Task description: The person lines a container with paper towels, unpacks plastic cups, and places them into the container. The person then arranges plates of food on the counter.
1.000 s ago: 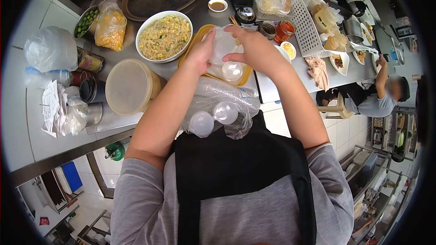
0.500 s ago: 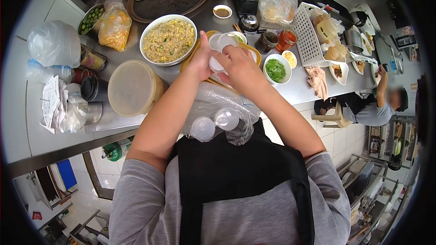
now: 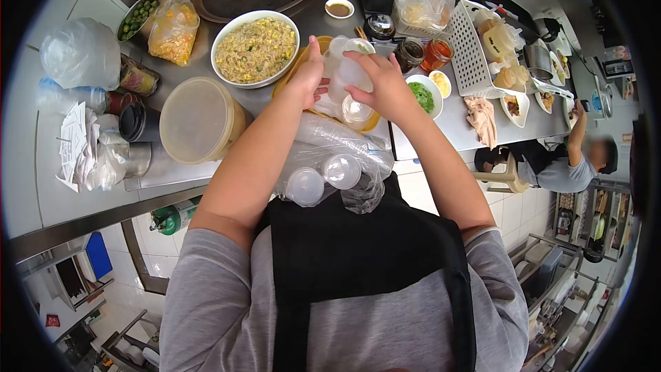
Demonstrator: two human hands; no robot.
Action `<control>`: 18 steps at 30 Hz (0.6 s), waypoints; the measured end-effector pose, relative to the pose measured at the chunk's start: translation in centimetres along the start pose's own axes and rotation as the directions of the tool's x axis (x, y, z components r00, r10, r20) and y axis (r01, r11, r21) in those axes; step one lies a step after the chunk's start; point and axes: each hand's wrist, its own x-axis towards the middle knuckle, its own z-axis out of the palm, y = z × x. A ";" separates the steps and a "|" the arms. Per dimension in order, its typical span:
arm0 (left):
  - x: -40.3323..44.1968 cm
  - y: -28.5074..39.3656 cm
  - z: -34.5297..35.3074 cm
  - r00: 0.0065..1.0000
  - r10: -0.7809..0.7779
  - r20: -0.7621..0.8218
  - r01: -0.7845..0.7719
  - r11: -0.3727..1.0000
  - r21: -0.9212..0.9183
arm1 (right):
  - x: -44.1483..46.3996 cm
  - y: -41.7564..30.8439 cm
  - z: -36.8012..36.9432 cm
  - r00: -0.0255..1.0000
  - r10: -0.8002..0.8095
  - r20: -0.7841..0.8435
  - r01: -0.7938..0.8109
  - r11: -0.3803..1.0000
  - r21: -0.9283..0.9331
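Observation:
My left hand (image 3: pixel 309 79) is beside several clear plastic cups (image 3: pixel 339 72) over a yellow tray (image 3: pixel 375 118); its fingers are apart, touching or nearly touching the cups. My right hand (image 3: pixel 379 83) has its fingers curved round one of the cups. Another clear cup (image 3: pixel 355 111) lies at the tray's near end. Closer to me, a plastic sleeve (image 3: pixel 337 139) of cups lies near the counter's edge, with two cup ends (image 3: pixel 305 187) showing. Fried rice fills a white bowl (image 3: pixel 292 48) left of the tray.
A lidded tub (image 3: pixel 200 120) stands at left, near bagged corn (image 3: pixel 172 33). Right of the tray are chopped greens (image 3: pixel 421 96), a red jar (image 3: pixel 436 54), a white basket (image 3: pixel 468 62) and a pink cloth (image 3: pixel 480 121). A person (image 3: pixel 575 158) sits at far right.
My hands came together over the cups, then moved apart again. My right hand has shifted right and up from the left palm, with a cup.

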 end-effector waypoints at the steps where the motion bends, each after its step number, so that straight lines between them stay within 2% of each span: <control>1: 0.1 0.0 0.0 1.000 0.000 -0.001 0.000 1.000 0.001 | -0.1 0.4 0.1 1.000 0.000 -0.001 0.000 1.000 0.001; 3: 0.5 -0.1 0.1 1.000 0.005 -0.011 -0.005 1.000 0.011 | -0.2 0.8 0.1 1.000 0.012 -0.001 -0.012 0.998 0.068; 10: -0.8 0.3 0.5 0.999 0.038 0.016 -0.039 0.997 0.061 | -0.2 0.8 0.0 1.000 0.011 -0.005 -0.010 0.995 0.098; 14: -1.0 0.5 0.8 0.996 0.080 -0.043 -0.077 0.994 0.073 | 0.0 0.7 -0.6 0.999 0.036 0.022 -0.038 0.996 0.075; 16: -0.7 0.4 0.2 0.986 0.159 -0.052 -0.145 0.965 0.219 | 0.0 0.6 -0.6 0.999 0.043 0.004 -0.043 0.993 0.113; 17: -0.9 0.8 0.0 0.987 0.160 0.016 -0.160 0.961 0.227 | 0.0 0.5 -0.6 0.999 0.047 -0.010 -0.046 0.991 0.128; 18: -1.1 0.9 0.0 0.986 0.165 0.016 -0.164 0.959 0.230 | 0.1 0.4 -0.7 0.999 0.046 -0.016 -0.044 0.991 0.127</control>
